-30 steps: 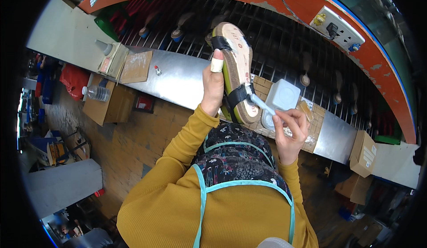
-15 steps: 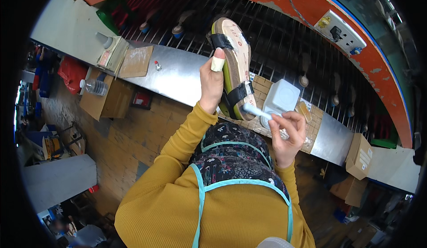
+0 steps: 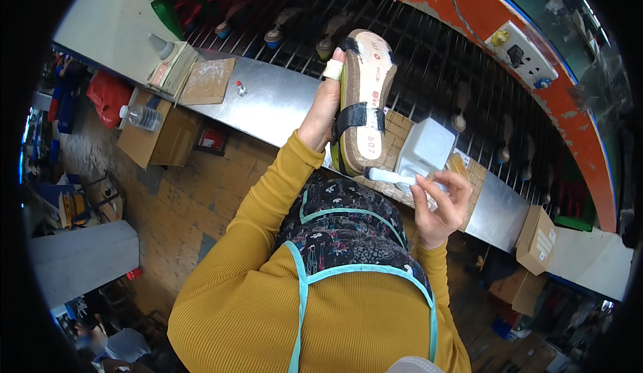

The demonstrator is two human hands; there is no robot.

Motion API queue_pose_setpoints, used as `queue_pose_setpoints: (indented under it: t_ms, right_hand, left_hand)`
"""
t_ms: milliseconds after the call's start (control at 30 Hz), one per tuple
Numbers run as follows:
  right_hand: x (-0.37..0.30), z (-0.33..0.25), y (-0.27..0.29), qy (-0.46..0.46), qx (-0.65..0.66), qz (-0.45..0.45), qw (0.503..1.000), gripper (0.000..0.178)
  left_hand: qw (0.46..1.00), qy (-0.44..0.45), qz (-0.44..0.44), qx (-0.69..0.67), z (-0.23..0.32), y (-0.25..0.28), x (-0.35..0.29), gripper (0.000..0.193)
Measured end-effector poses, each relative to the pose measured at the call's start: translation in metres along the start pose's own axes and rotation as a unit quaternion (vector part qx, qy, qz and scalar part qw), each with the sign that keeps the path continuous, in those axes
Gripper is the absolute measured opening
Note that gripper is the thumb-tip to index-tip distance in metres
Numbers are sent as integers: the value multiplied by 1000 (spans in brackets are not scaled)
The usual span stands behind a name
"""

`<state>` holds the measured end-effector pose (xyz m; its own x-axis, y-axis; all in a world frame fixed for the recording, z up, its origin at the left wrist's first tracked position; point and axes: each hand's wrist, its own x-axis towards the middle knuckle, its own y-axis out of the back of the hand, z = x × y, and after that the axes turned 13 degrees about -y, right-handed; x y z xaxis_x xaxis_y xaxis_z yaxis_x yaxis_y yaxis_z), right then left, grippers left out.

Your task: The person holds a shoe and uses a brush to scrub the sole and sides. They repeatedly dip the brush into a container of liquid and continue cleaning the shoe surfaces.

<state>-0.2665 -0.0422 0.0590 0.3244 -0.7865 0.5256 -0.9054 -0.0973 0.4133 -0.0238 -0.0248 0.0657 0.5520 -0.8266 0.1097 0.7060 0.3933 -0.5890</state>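
My left hand is closed around the side of a sandal part, tipped up so that its pale underside faces me. Black straps wrap over the brown edge onto that underside, and a green last shows along its left side. A pale covering sits on my left thumb. Between the fingertips of my right hand is a white-handled brush. Its dark tip is at the lower end of the sandal part; whether it touches the edge I cannot tell for sure.
Behind the sandal is a white plastic container on a tiled board. A metal ledge runs along a conveyor of rods carrying more shoe parts. To the left are a brown board and a tiny red-capped bottle; a carton stands right.
My left hand has turned the sandal part, showing more of its underside, and moved it slightly right. The brush has levelled out, its tip now by the lower end.
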Motion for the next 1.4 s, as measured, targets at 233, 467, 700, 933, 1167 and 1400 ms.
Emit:
queue_pose_setpoints:
  t_ms: [233,467,700,933,1167,1400]
  right_hand:
    - [14,-12,4,83,-63,-37,994,31]
    - [22,-13,-3,73,-78,-23,994,30]
    - [15,-11,-1,70,-38,-48,996,33]
    - [8,-11,3,102,-82,-54,990,31]
    - [15,-7,-4,76,-82,-23,994,32]
    - [12,-8,-1,26,-52,-16,998,29]
  left_hand:
    - [997,51,-37,52,-3,-3,1,82]
    - [992,85,-75,57,-10,1,5,89]
    - [989,120,-85,5,-1,-6,0,78]
    - [986,151,-74,5,-4,-1,-1,78]
    - [985,133,-108,2,-22,6,4,83]
    - [987,129,-88,24,-22,-7,-2,91]
